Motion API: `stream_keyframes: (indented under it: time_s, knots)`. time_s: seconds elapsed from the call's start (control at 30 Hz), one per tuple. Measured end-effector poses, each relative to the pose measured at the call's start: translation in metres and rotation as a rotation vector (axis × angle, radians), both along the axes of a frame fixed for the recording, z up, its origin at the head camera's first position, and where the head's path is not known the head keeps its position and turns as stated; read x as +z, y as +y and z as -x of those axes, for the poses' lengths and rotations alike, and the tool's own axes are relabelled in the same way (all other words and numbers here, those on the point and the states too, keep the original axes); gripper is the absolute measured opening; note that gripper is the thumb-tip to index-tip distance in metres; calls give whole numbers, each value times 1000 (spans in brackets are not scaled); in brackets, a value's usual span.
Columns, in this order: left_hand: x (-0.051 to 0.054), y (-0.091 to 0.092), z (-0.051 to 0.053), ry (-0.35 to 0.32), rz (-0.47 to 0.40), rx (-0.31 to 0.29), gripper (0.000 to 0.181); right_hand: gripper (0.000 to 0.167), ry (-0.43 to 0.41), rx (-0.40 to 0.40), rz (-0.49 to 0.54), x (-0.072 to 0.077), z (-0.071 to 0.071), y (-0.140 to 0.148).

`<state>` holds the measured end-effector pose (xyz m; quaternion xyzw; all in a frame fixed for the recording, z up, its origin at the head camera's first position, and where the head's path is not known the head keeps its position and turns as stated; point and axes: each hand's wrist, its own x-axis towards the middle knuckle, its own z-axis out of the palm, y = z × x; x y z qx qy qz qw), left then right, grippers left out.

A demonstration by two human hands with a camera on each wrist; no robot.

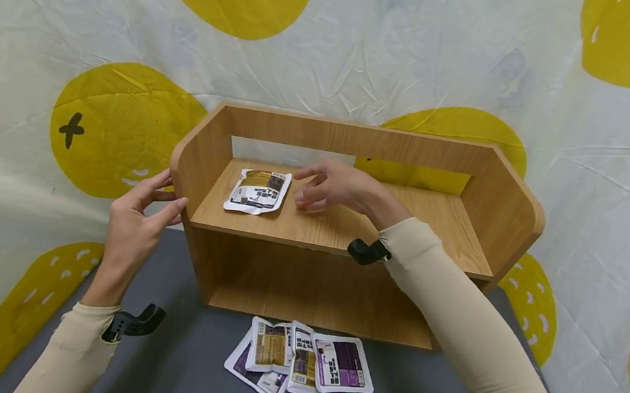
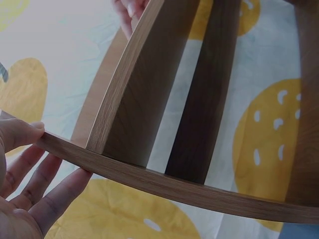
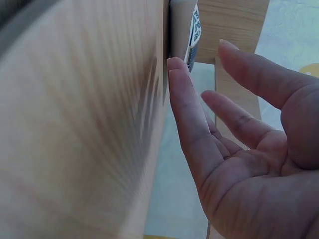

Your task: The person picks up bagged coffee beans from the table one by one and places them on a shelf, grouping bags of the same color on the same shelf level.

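Work seems early: one pouch (image 1: 258, 192) lies near the upper shelf's (image 1: 346, 233) left edge, four others (image 1: 299, 364) await on the worktop (image 1: 167, 366) before the rack's (image 1: 330, 289) front edge, the empty right hand (image 1: 344, 189) relaxes apparently just clear, and the left hand (image 1: 136, 229) pinches the side panel (image 1: 209, 161).

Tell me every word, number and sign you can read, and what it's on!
"×": a black cross mark on a yellow shape on the backdrop.
Packet on the shelf: printed characters, too small to read.
Overlapping packets on the table: printed too, but too small and blurred to read.
No words or numbers can be read for sure.
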<state>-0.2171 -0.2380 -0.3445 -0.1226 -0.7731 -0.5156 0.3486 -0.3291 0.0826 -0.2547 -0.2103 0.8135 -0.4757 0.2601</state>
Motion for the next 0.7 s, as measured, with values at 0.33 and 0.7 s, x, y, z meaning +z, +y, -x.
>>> stream_keyframes:
  time_s: [0.33,0.7]
  knots:
    - [-1,-1,1,-5,-4,-20,59,54,25,61,78,-1,-24,22]
    - [-2,-3,-1,-13,-8,-15,60,56,76,144,97,-5,-59,39]
